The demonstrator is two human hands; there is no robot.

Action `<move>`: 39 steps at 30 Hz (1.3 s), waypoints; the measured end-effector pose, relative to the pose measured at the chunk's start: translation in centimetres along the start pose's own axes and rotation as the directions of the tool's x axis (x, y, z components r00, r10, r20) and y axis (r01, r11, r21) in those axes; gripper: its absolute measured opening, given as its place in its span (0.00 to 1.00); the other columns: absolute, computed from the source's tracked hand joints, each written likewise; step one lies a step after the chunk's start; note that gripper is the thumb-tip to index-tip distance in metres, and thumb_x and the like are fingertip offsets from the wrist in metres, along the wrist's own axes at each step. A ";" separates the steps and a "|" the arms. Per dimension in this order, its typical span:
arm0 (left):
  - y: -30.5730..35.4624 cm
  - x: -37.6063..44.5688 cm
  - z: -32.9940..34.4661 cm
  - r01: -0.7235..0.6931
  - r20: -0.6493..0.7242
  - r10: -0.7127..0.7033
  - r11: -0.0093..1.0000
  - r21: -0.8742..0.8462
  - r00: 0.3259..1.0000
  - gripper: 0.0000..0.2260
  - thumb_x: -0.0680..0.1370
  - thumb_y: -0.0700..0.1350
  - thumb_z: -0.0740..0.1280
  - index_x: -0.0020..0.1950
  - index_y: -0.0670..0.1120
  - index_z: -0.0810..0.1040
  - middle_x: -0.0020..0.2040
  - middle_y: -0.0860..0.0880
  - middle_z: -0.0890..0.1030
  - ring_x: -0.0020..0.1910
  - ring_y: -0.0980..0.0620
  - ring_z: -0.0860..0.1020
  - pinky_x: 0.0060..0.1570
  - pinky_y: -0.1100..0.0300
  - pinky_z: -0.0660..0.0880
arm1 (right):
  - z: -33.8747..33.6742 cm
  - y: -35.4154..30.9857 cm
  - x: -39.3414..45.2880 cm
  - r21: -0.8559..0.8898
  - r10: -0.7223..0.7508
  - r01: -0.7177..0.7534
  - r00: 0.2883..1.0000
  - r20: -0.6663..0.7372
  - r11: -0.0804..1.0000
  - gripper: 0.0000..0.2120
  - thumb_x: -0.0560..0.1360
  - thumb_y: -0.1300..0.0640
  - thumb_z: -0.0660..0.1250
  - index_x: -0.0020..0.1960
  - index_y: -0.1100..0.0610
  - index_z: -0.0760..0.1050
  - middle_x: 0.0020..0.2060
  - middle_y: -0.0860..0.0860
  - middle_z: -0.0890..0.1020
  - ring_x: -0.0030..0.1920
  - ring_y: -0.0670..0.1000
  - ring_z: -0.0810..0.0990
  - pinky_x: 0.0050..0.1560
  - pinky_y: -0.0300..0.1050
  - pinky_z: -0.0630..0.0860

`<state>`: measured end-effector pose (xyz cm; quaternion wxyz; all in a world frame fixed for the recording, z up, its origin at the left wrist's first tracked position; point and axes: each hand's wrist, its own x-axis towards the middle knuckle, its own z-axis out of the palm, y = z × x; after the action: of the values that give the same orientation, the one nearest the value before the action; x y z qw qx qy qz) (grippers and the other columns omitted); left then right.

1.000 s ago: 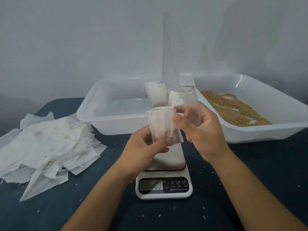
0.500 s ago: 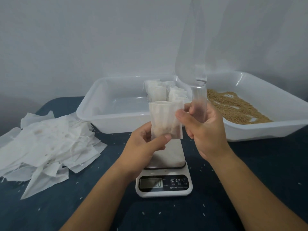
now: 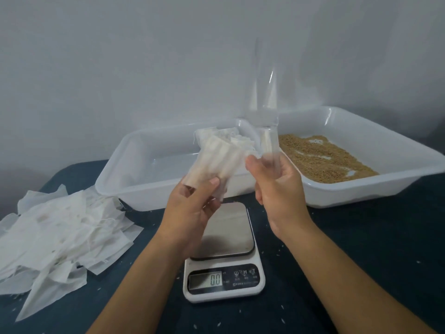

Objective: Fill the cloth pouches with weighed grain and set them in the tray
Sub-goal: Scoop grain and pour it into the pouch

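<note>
My left hand (image 3: 192,206) pinches a white cloth pouch (image 3: 216,165) by its bottom, above the kitchen scale (image 3: 224,251), whose display reads 0.0. The pouch is tilted and blurred. My right hand (image 3: 277,189) grips the handle of a clear plastic scoop (image 3: 262,112), which points straight up; no grain shows in it. Behind the pouch, several filled pouches (image 3: 231,138) stand at the right end of the left white tray (image 3: 125,165). Brown grain (image 3: 322,160) lies in the right white tray (image 3: 385,150).
A heap of flat white cloth pouches (image 3: 60,230) lies at the left on the dark blue table cover (image 3: 361,249). Loose grains are scattered over the cover around the scale. A pale wall rises right behind both trays.
My right hand has let go of the pouch's edge and drawn to the right with the scoop. My left hand has tilted the pouch to the left.
</note>
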<state>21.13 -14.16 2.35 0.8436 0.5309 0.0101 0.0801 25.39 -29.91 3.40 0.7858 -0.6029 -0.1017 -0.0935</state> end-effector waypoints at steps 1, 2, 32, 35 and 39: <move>0.3 0.3 0.0 -0.013 -0.017 0.012 1.000 -0.004 1.000 0.14 0.73 0.45 0.73 0.58 0.46 0.83 0.48 0.50 0.86 0.45 0.56 0.84 0.40 0.65 0.79 | 0.0 0.3 0.2 -0.005 0.047 -0.048 0.999 -0.019 0.999 0.12 0.77 0.50 0.75 0.44 0.55 0.74 0.31 0.44 0.78 0.25 0.43 0.69 0.26 0.34 0.68; 0.7 0.6 0.0 -0.024 -0.024 0.024 1.000 -0.003 0.999 0.15 0.73 0.45 0.73 0.59 0.46 0.82 0.47 0.51 0.86 0.44 0.57 0.84 0.39 0.65 0.79 | 0.0 0.5 0.3 -0.017 0.094 -0.095 0.995 -0.030 0.995 0.12 0.78 0.49 0.74 0.44 0.56 0.75 0.33 0.44 0.81 0.25 0.43 0.70 0.26 0.34 0.68; 1.7 9.9 15.1 -0.215 0.184 0.111 0.554 0.804 0.977 0.13 0.72 0.47 0.77 0.53 0.44 0.81 0.45 0.43 0.85 0.39 0.51 0.80 0.40 0.55 0.77 | -1.7 0.7 3.0 0.016 0.448 -0.450 0.884 -0.133 0.893 0.08 0.79 0.53 0.65 0.43 0.54 0.73 0.26 0.47 0.71 0.18 0.43 0.64 0.19 0.32 0.62; 1.4 10.1 14.9 -0.233 0.185 0.145 0.495 0.837 0.972 0.11 0.72 0.47 0.76 0.52 0.47 0.81 0.44 0.45 0.85 0.43 0.49 0.83 0.42 0.54 0.78 | -1.6 0.6 3.1 0.031 0.453 -0.453 0.884 -0.117 0.891 0.08 0.79 0.51 0.65 0.43 0.53 0.74 0.30 0.46 0.74 0.19 0.42 0.65 0.23 0.35 0.63; 1.5 10.2 14.9 -0.225 0.178 0.143 0.472 0.852 0.974 0.11 0.72 0.47 0.76 0.52 0.47 0.81 0.44 0.47 0.85 0.45 0.48 0.84 0.43 0.53 0.80 | -1.6 0.5 3.0 0.040 0.456 -0.454 0.882 -0.117 0.890 0.07 0.79 0.51 0.66 0.45 0.53 0.75 0.31 0.45 0.76 0.19 0.42 0.65 0.21 0.34 0.62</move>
<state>32.57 -25.34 10.92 0.4479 0.8832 -0.0428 0.1323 28.48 -31.43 3.32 0.7939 -0.5986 0.0904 0.0571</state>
